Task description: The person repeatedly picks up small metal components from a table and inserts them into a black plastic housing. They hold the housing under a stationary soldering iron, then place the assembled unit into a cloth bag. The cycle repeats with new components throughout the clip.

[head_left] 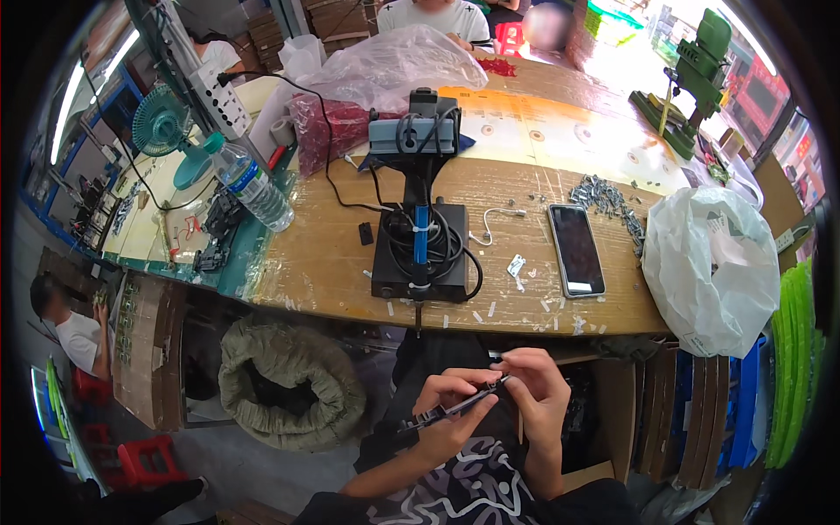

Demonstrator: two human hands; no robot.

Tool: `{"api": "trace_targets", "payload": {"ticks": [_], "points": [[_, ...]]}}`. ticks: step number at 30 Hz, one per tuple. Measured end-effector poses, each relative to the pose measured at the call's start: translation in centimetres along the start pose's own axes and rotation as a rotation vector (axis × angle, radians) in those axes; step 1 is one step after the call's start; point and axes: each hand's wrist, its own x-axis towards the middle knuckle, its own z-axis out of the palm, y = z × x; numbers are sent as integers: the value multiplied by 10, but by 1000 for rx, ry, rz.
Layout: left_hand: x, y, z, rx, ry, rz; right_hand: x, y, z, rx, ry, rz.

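Over my lap, just below the bench edge, my left hand [448, 437] is closed round a thin dark strip-like board [429, 417] with small parts along its edge. It slants up toward the right. At its upper end my right hand [542, 394] pinches with thumb and forefinger. A small light-coloured piece shows near those fingertips, too small to name. The fingers of both hands almost meet there and hide part of the board.
On the bench [324, 262] stands a black stand with coiled cable [437, 280]. Right of it lie a phone [577, 254], small metal parts [604, 197] and a white plastic bag [700, 289]. A water bottle [254, 188] stands left, a green drill press [696, 83] far right. Another person [433, 22] sits opposite.
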Motion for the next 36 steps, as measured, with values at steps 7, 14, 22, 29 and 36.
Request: {"api": "trace_targets", "payload": {"ticks": [7,14,22,29,36], "points": [[-9,-20,-3,-98,-35,-121,-8,19,-23,-30,-6,-39],[-45,-34,-54,-1180,-301,-1226,-8,49,-25,-139,-432,-138],[-40,-33,-78,-595,6,-1226,2,77,-15,-145,-673,-59],[-47,-66,-92,66,348,-816,-25,102,8,22,-368,770],[-28,-60,-96,248,352,-595,-37,91,54,10,-279,826]]}}
